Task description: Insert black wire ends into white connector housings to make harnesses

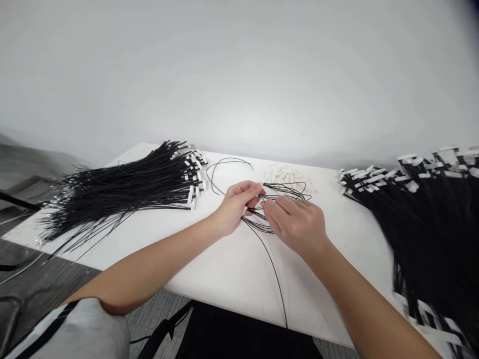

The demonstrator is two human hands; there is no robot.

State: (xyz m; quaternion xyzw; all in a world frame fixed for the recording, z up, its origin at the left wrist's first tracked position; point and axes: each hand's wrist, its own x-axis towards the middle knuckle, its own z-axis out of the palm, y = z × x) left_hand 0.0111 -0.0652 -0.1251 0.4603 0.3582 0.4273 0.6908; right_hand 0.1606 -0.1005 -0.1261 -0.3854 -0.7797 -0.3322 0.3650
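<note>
Over the middle of a white table (209,269), my left hand (236,205) is closed, its fingertips pinching thin black wires (258,224). My right hand (297,222) sits just to the right, fingers curled and pinched on the same wires where the two hands meet. Several wire loops curl out behind the hands, and one long strand runs toward the table's near edge. Whether a connector sits between the fingertips is hidden.
A large bundle of black wires with white connectors (123,187) lies at the left. A bigger heap of finished wires (430,214) covers the right side. A small pile of loose white connectors (286,175) lies behind the hands. A grey wall stands behind the table.
</note>
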